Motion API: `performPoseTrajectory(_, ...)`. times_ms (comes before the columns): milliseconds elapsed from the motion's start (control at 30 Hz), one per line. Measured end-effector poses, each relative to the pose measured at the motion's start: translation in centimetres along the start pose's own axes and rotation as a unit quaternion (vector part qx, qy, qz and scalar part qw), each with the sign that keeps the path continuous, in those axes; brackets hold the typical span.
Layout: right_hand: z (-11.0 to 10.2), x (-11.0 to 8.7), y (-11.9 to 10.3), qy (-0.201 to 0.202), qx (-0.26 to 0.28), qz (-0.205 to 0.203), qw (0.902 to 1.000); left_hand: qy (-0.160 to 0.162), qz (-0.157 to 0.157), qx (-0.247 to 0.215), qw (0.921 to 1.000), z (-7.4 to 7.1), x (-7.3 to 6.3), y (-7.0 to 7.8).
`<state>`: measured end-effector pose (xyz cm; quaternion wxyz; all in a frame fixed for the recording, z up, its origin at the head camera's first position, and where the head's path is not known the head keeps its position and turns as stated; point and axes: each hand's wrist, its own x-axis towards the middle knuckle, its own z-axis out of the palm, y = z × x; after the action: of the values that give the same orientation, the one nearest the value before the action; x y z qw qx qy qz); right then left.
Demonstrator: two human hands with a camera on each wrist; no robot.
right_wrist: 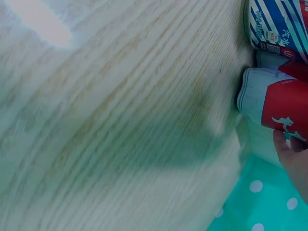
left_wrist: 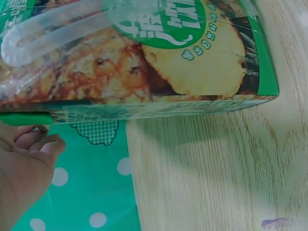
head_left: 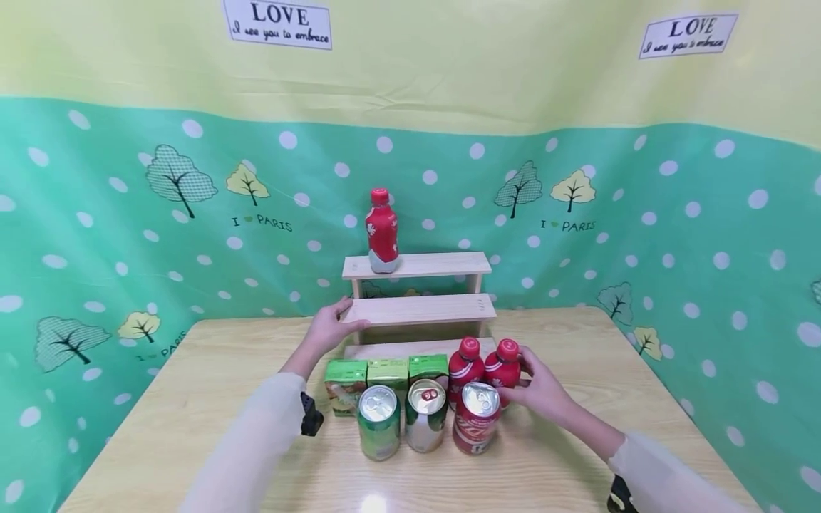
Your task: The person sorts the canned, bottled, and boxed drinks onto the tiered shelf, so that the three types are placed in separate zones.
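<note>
In the head view a three-step wooden rack (head_left: 420, 309) stands at the back of the table. My left hand (head_left: 327, 330) holds the left end of its middle step, thumb in front. The left wrist view shows those fingers (left_wrist: 41, 144) bent beside a juice box (left_wrist: 192, 62) with a pineapple picture. My right hand (head_left: 541, 388) grips the rightmost red bottle (head_left: 503, 365), standing upright in front of the rack; the right wrist view shows fingertips against the bottle (right_wrist: 284, 106). A second red bottle (head_left: 465, 372) stands just left of it. Another red bottle (head_left: 383, 231) stands on the top step.
Green juice boxes (head_left: 388, 370) line up before the rack's lowest step (head_left: 410, 349). In front of them are a green can (head_left: 379, 427), a green-and-white can (head_left: 425, 420) and a red can (head_left: 476, 424). A patterned cloth (head_left: 436, 206) hangs behind the wooden table (head_left: 212, 370).
</note>
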<state>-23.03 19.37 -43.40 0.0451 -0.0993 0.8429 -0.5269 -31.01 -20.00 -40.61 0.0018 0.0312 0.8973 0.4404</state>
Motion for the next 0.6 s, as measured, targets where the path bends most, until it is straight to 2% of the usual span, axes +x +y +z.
performPoseTrajectory(300,-0.16,-0.75,0.2,0.008,-0.007,0.005,0.9999,-0.004,-0.007,-0.013,0.9999,0.72,-0.29,0.26)
performPoseTrajectory(467,0.23,-0.81,0.56,0.006,0.003,0.004,1.0,0.0,-0.008,-0.01,0.9999,0.52,-0.57,0.22)
performPoseTrajectory(600,0.28,-0.6,0.6,0.008,0.005,-0.005,0.9999,0.005,-0.001,-0.004,1.0,0.19,-0.25,0.53)
